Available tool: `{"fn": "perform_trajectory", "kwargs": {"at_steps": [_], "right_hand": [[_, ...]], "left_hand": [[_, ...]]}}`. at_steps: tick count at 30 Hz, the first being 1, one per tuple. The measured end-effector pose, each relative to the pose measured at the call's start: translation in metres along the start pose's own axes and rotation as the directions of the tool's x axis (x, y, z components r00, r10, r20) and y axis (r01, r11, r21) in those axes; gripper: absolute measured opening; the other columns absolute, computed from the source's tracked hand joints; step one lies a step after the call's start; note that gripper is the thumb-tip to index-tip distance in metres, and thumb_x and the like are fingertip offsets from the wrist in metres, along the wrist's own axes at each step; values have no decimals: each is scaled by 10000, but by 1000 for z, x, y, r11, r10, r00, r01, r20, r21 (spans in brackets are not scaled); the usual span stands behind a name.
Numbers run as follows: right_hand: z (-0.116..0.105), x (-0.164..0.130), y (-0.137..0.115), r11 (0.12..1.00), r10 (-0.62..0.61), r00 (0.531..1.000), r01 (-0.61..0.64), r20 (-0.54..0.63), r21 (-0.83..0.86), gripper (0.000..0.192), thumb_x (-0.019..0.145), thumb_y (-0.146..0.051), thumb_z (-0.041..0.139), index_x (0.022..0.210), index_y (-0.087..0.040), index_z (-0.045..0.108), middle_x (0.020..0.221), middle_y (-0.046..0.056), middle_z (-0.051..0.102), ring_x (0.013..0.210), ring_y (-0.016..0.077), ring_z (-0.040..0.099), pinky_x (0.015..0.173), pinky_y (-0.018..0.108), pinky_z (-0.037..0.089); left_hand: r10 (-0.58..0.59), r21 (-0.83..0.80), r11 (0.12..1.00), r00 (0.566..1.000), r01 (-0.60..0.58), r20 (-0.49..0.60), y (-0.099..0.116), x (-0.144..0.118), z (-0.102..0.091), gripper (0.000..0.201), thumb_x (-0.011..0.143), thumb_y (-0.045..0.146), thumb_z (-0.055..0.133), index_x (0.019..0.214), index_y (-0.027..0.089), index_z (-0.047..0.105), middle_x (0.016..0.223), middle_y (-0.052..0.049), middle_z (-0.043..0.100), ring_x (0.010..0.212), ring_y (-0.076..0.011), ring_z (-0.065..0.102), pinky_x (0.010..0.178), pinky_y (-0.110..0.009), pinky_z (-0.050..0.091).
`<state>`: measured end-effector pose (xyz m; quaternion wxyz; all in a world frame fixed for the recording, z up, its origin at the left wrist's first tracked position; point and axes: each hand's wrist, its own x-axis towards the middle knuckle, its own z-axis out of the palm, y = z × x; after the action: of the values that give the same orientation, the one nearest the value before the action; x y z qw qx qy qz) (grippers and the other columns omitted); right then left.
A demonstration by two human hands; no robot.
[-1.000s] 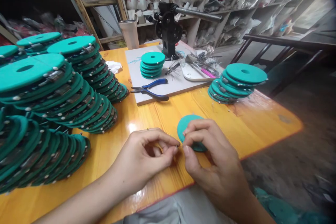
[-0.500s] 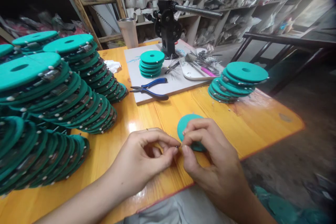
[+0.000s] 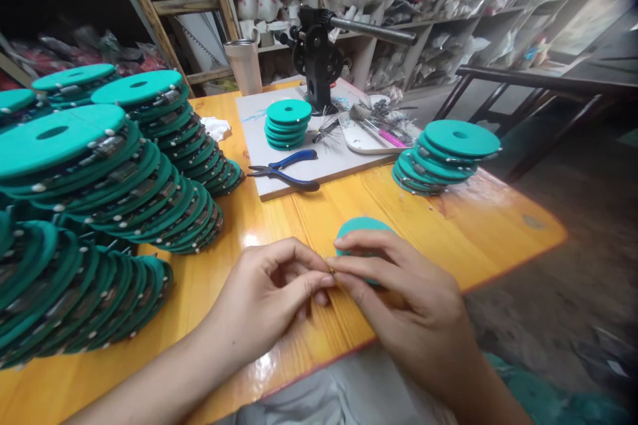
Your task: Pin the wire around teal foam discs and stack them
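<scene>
Left hand (image 3: 272, 292) and right hand (image 3: 399, 292) pinching fingertips on something tiny, flat round teal foam disc (image 3: 359, 227) beneath right hand, glossy wooden table (image 3: 488, 226).

I cannot read any text, label, brand, number or sign here. The teal discs carry no print that I can make out, the blue-handled pliers show no mark, and the things on the shelves behind are too blurred to read.
</scene>
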<state>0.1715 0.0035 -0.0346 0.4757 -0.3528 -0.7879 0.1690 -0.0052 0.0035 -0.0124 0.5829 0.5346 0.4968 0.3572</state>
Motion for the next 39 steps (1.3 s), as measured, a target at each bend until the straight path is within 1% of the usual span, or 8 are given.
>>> {"fn": "perform_trajectory", "kwargs": {"at_steps": [7,11,16,20,23,30,34,39], "right_hand": [[-8,-5,-5,1000,-16,1000,17,21,-18,93,874,-37,551,890,-122,586,947,31,581,953,106,558,853,258,472],[-14,-12,-8,999,-14,998,16,62,-38,102,877,-44,528,889,-136,570,959,26,569,971,109,545,862,265,465],[-34,-24,-2,978,76,996,-65,50,-197,227,939,-166,519,1160,-186,565,1198,40,545,1164,136,510,1010,286,446],[-53,-35,14,897,234,966,-170,111,-407,493,945,-310,481,1411,-190,375,1408,68,411,1319,212,399,1098,425,408],[-56,-38,23,881,270,947,-169,176,-441,577,942,-352,485,1461,-195,287,1440,70,378,1335,226,390,1105,465,411],[-48,-27,19,952,250,967,-236,50,-194,518,909,-314,612,1367,-220,388,1347,64,479,1249,187,494,1064,372,476],[-47,-20,14,993,116,991,-116,68,-12,502,923,-274,622,1366,-211,396,1353,79,470,1250,167,493,1030,332,510],[-47,-7,11,995,-100,982,97,162,22,378,948,-170,557,1314,-174,465,1371,75,456,1313,144,427,1145,338,401]], "left_hand": [[305,375,870,947,-319,99,0,-7,-5,125,894,226,563,801,176,630,781,-1,660,726,-117,604,657,-237,468],[371,442,797,911,-411,178,0,-11,-5,127,924,177,487,832,172,575,784,2,601,727,-109,563,665,-248,449],[461,484,695,846,-531,267,-2,-11,-6,91,911,151,512,867,157,591,872,-34,602,818,-122,578,744,-265,485],[527,496,581,763,-645,375,-6,-7,-4,104,889,113,547,923,166,630,1027,-60,599,1078,-139,568,958,-269,479],[538,529,492,719,-691,439,-8,-6,0,116,900,113,537,933,179,626,1013,-45,608,1073,-129,579,1063,-306,434],[551,735,101,653,-671,520,2,-9,6,93,944,200,487,910,198,574,1000,-42,651,774,-148,651,630,-258,525],[537,726,-85,582,-683,611,14,-4,4,147,958,175,435,956,159,581,885,-54,670,616,-143,639,504,-238,459],[520,641,-123,501,-758,692,36,-1,-1,297,986,120,303,942,133,596,802,-68,668,560,-116,604,516,-215,441]]}}
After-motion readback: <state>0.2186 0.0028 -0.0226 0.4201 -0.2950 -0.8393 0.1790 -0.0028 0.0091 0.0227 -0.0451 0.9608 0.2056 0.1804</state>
